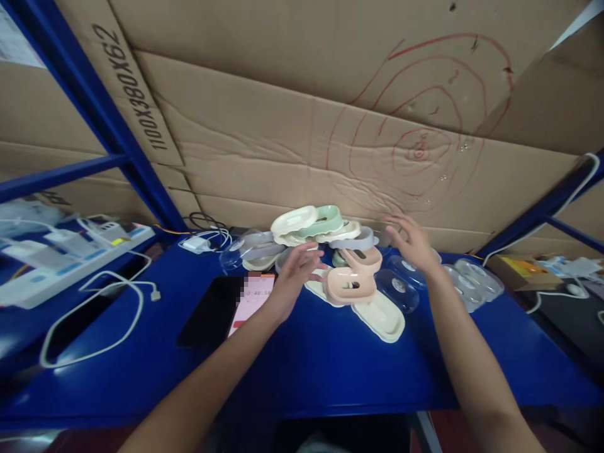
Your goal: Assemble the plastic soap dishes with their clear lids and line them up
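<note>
A loose heap of small oval plastic trays and frames lies at the back of the blue shelf. It includes a cream tray, a green frame, a grey frame and a peach frame. Another cream tray lies in front. My left hand hovers at the heap's left front, fingers apart and holding nothing that I can see. Over the clear plastic lids on the right, my right hand reaches with fingers spread, nothing visible in it.
Left of the heap, a phone with a lit timer lies beside a black flat object. A white power strip and looped cable are farther left. More clear lids sit right. Cardboard walls the back.
</note>
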### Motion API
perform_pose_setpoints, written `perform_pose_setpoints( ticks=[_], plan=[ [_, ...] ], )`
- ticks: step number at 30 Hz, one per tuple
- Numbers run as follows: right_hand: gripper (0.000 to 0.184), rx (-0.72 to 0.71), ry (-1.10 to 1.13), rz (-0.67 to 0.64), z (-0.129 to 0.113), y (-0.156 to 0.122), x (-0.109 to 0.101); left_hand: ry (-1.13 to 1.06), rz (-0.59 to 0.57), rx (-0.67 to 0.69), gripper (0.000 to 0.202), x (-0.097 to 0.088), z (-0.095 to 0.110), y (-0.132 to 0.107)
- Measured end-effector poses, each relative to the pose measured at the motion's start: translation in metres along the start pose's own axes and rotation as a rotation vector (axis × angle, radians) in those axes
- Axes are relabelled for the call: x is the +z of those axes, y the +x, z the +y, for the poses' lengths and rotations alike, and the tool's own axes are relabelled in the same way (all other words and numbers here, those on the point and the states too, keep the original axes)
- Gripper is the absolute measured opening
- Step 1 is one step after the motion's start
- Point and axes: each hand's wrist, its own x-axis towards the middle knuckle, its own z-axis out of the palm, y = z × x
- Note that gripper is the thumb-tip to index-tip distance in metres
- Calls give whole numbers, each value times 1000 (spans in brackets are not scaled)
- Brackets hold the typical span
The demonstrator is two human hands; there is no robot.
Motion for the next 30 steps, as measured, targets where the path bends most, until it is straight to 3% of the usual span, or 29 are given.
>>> perform_pose_setpoints(
  ticks=[3, 5, 8, 10, 13, 16, 22, 25, 30],
  plan=[
    [47, 112, -95, -2, 30, -27, -4, 165, 196, 50, 46, -14, -5, 10],
    [48, 177, -143, -9, 43, -47, -3, 320, 339, 92, 59, -30, -7, 22],
    [47, 251, -204, -43, 56, -71, -1, 828, 493, 92, 62, -55, -12, 38],
    [47, 292, -249, -73, 63, -81, 0, 1074, 460, 82, 57, -66, -19, 44],
    [49, 362, -332, -117, 74, -89, 0, 1176, 392, 134, 55, -74, -29, 44],
    [55, 436, -408, -164, 86, -94, 1, 1202, 391, 192, 54, -74, -31, 39],
    [47, 475, -439, -267, 102, -98, -1, 1158, 325, 301, 43, -61, -18, 30],
    [51, 545, -479, -257, 111, -105, -14, 1103, 268, 367, 36, -53, -12, 26],
    [75, 681, -547, -266, 124, -125, -42, 1067, 186, 417, 27, -42, -11, 21]
  ],
)
